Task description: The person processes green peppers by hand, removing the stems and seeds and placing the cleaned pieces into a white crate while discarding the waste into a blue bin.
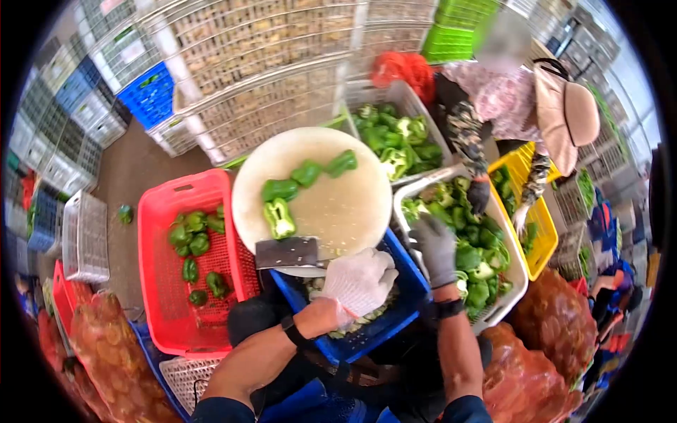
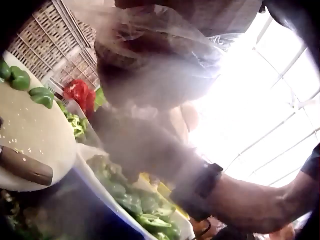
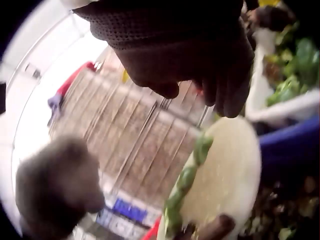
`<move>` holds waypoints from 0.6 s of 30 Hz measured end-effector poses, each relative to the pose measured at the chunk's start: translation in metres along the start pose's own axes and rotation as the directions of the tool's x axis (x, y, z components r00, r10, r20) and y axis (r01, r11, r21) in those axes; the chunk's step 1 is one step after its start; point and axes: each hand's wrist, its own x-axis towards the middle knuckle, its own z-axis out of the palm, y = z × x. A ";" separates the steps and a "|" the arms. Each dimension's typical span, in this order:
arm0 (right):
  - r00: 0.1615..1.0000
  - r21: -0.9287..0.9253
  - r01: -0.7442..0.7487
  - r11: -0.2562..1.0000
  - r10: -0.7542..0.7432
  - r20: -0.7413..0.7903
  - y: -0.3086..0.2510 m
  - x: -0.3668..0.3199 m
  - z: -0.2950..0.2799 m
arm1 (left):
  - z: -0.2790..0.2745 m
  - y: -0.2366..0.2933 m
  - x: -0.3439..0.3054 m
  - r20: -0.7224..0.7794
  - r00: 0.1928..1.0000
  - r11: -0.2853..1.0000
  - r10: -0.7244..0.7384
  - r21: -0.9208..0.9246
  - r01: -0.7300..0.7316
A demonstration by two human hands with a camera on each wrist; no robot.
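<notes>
My left hand (image 1: pixel 360 282), in a white knit glove, hovers above the blue crate (image 1: pixel 356 352) of pepper scraps, its fingers loosely bent and holding nothing. My right hand (image 1: pixel 435 247), in a grey glove, is over the near rim of the white crate (image 1: pixel 518 296) filled with green pepper pieces. No thing shows in its bent fingers in the right wrist view. On the round cutting board (image 1: pixel 345 211) lies a cleaver (image 1: pixel 287 252), its brown handle (image 2: pixel 25 167) untouched. Several green pepper pieces (image 1: pixel 281 189) form a curved row there, the nearest cut side up (image 1: pixel 280 218).
A red crate (image 1: pixel 159 282) with whole green peppers stands left of the board. Another person (image 1: pixel 493 99) reaches into the white crate and a yellow crate (image 1: pixel 543 218) at right. Another crate of peppers (image 1: pixel 434 130) stands behind; full mesh sacks (image 1: pixel 525 374) flank me.
</notes>
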 end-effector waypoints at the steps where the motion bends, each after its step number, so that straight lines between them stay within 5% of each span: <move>1: 0.990 -0.185 0.143 0.972 -0.142 0.019 0.012 0.002 0.049 | -0.003 -0.005 -0.003 -0.012 0.995 0.994 -0.101 0.042 0.101; 3: 0.954 -0.202 0.165 0.965 -0.104 0.282 -0.031 -0.015 0.122 | -0.012 -0.011 -0.002 -0.110 0.992 0.997 -0.060 0.034 0.065; 4: 0.937 -0.263 0.197 0.945 -0.102 0.333 -0.027 -0.014 0.164 | -0.018 -0.014 -0.001 -0.158 0.987 0.999 -0.039 0.030 0.045; 5: 0.926 -0.381 0.298 0.875 -0.167 0.339 -0.025 -0.011 0.203 | -0.020 -0.014 -0.002 -0.134 0.973 0.982 -0.188 -0.019 0.187; 9: 0.896 -0.583 0.385 0.716 -0.137 0.422 -0.016 0.009 0.296 | -0.030 -0.030 -0.005 -0.237 0.970 0.994 -0.058 0.073 0.077; 14: 0.928 -0.661 0.194 0.725 0.083 0.364 -0.033 0.023 0.310 | -0.037 -0.039 -0.011 -0.219 0.968 0.980 -0.120 0.130 0.151; 18: 0.972 -0.567 0.121 0.815 0.020 0.236 -0.027 0.033 0.253 | -0.057 -0.038 -0.002 -0.068 0.936 0.880 -0.346 0.323 0.349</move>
